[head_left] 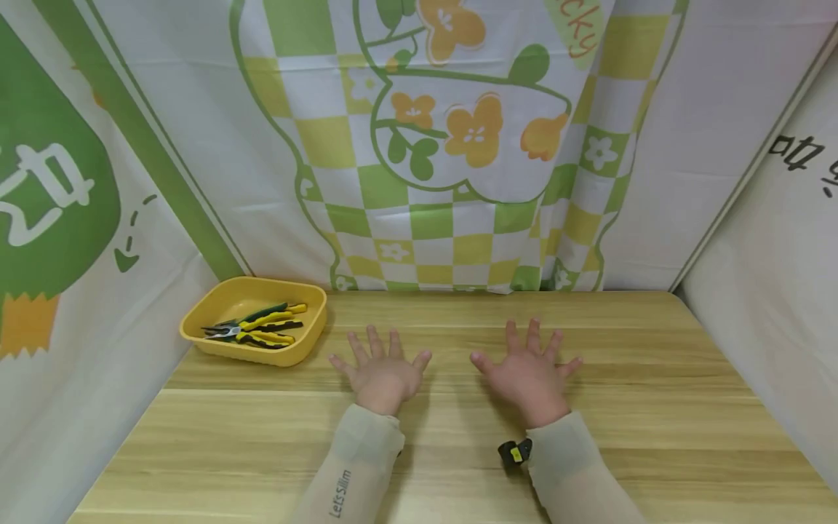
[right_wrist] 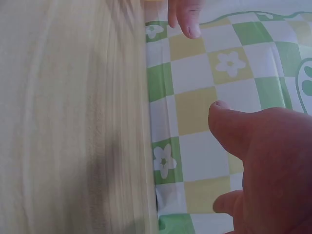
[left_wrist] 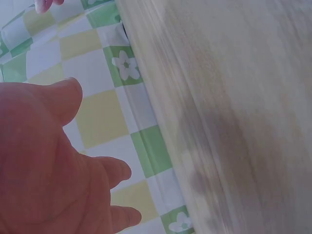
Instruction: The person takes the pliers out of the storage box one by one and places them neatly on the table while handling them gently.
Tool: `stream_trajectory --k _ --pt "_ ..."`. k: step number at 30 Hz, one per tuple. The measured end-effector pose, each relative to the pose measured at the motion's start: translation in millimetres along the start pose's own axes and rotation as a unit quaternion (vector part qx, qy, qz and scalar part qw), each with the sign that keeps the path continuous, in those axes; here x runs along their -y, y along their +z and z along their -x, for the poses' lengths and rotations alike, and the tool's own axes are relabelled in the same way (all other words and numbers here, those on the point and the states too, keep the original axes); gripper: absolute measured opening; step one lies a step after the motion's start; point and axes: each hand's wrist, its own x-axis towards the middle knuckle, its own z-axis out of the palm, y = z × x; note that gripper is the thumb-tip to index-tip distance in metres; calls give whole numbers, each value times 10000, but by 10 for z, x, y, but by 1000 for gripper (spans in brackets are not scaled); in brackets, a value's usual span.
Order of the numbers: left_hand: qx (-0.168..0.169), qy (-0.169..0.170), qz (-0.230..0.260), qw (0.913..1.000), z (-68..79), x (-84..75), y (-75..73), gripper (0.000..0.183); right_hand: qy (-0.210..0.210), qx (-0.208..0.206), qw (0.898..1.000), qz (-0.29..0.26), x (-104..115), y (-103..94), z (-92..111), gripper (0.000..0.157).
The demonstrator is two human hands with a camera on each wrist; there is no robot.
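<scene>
My left hand (head_left: 385,375) is held over the middle of the wooden table (head_left: 458,466), its fingers straight and spread, with nothing in it. To its right my right hand (head_left: 529,375) is spread in the same way, also holding nothing. A gap separates the two thumbs. Nearest to the left hand, at the table's back left, stands a yellow tray (head_left: 308,349). Inside it lie several pliers (head_left: 268,338) with yellow, black and green handles, partly overlapping. Each wrist view shows the palm side of its own hand, and the other hand's fingertips appear at the top edge.
A checked green, yellow and white curtain (head_left: 432,222) hangs along the table's back edge. Printed cloth walls (head_left: 52,218) close in the left and right sides. A small black device (head_left: 515,455) with a yellow label sits at the right wrist.
</scene>
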Motion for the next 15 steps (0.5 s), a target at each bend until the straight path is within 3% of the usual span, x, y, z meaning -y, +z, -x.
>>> stream_trajectory --k 15 --pt "-23 -24 5 10000 7 -12 -5 86 -75 45 9999 65 26 -5 21 113"
